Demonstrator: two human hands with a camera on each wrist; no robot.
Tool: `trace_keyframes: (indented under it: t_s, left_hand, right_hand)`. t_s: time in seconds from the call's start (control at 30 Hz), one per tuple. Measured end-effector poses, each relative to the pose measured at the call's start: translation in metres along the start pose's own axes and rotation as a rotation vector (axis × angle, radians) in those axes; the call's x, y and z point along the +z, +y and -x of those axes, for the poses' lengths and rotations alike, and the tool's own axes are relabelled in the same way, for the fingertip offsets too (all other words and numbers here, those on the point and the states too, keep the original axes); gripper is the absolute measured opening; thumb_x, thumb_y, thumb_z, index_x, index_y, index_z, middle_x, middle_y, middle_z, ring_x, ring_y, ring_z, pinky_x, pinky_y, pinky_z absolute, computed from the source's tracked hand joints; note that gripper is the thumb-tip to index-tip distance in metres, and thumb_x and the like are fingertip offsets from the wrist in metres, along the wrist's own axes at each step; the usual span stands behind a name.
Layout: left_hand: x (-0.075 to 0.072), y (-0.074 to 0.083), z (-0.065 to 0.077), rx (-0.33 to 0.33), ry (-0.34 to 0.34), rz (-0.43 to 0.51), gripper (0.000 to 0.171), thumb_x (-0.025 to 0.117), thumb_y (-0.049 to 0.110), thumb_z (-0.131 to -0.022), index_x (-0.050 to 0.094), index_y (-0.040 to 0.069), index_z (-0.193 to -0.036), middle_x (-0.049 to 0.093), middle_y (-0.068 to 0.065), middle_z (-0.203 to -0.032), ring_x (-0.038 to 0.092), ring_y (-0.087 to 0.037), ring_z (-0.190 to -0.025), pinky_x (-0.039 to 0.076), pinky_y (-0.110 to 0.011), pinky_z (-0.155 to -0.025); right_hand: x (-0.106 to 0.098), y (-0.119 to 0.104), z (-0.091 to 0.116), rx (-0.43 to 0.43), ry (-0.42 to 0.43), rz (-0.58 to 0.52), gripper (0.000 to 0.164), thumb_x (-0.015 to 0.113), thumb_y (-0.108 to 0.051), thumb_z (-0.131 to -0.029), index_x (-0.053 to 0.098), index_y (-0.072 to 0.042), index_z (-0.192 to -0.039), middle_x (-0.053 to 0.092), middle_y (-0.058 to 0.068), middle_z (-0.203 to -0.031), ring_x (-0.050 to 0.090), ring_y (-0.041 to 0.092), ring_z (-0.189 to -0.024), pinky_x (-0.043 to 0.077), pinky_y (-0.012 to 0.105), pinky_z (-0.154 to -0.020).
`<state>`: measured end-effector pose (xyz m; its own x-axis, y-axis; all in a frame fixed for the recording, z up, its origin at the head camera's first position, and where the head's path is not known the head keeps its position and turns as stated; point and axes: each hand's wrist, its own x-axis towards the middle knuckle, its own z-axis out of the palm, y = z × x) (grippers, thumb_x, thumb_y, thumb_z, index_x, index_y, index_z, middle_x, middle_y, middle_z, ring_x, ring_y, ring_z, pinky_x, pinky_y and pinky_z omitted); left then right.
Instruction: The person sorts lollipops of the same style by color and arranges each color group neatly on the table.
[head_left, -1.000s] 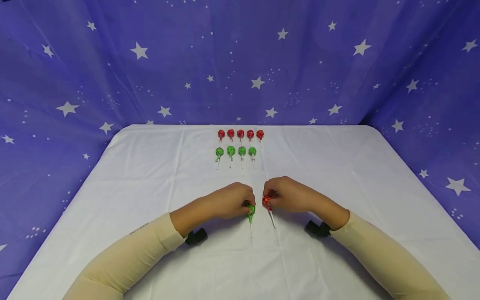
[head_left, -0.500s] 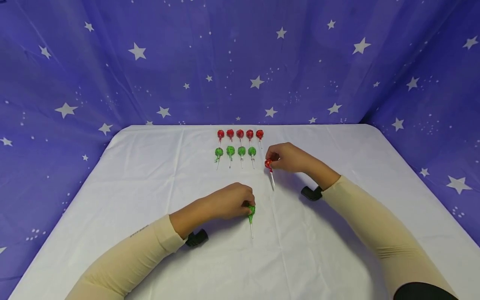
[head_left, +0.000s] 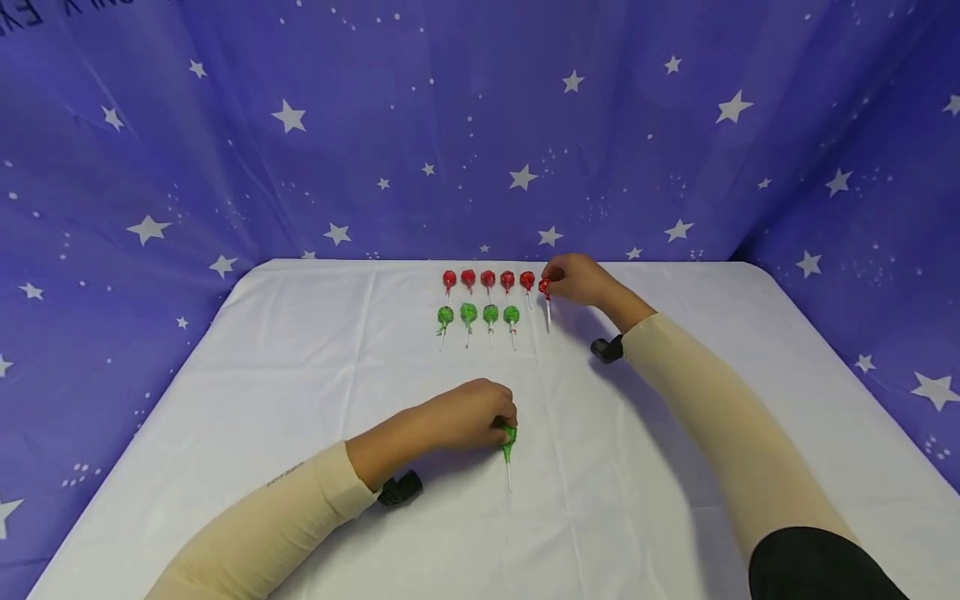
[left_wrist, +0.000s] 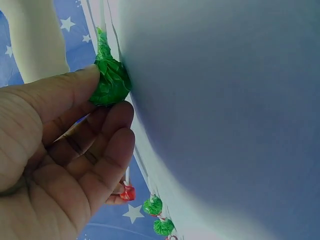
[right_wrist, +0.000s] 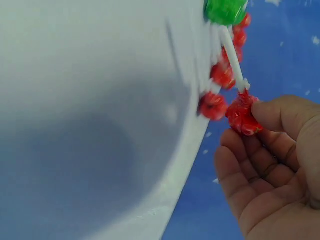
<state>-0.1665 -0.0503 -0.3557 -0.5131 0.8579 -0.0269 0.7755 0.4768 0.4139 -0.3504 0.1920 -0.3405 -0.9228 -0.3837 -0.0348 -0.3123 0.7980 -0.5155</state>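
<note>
My left hand pinches a green lollipop by its wrapped head, its white stick pointing toward the near side of the table. At the right end of the far row, my right hand holds a red lollipop between thumb and fingertips. Beside it lies a row of several red lollipops along the far part of the table. Just nearer is a row of several green lollipops, sticks toward me. Whether the held red lollipop touches the cloth cannot be told.
A white cloth covers the table. Behind it and at both sides hangs a purple curtain with white stars. Black wrist cameras sit under both forearms.
My right hand has carried the red lollipop away from me, from beside the left hand to the right end of the red row. My left hand stays nearly still with the green lollipop.
</note>
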Motion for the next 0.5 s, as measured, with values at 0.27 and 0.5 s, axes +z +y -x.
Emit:
trace_keyframes:
  t_s: [0.27, 0.5]
  left_hand:
    - [0.004, 0.005, -0.002, -0.037, 0.006, -0.057, 0.006, 0.075, 0.008, -0.087, 0.074, 0.013, -0.09, 0.06, 0.007, -0.084, 0.056, -0.009, -0.08, 0.046, -0.023, -0.082]
    - [0.002, 0.007, 0.003, -0.049, 0.009, -0.081, 0.005, 0.074, 0.006, -0.086, 0.074, 0.011, -0.088, 0.059, 0.005, -0.082, 0.057, -0.012, -0.079, 0.047, -0.025, -0.081]
  right_hand:
    - [0.0, 0.022, -0.018, 0.074, 0.058, -0.063, 0.025, 0.059, -0.006, -0.094, 0.062, 0.004, -0.117, 0.062, 0.021, -0.114, 0.055, 0.034, -0.108, 0.043, 0.048, -0.096]
    - [0.008, 0.027, -0.035, 0.121, 0.048, -0.065, 0.023, 0.059, -0.007, -0.095, 0.063, 0.001, -0.116, 0.061, 0.018, -0.112, 0.053, 0.031, -0.103, 0.044, 0.045, -0.092]
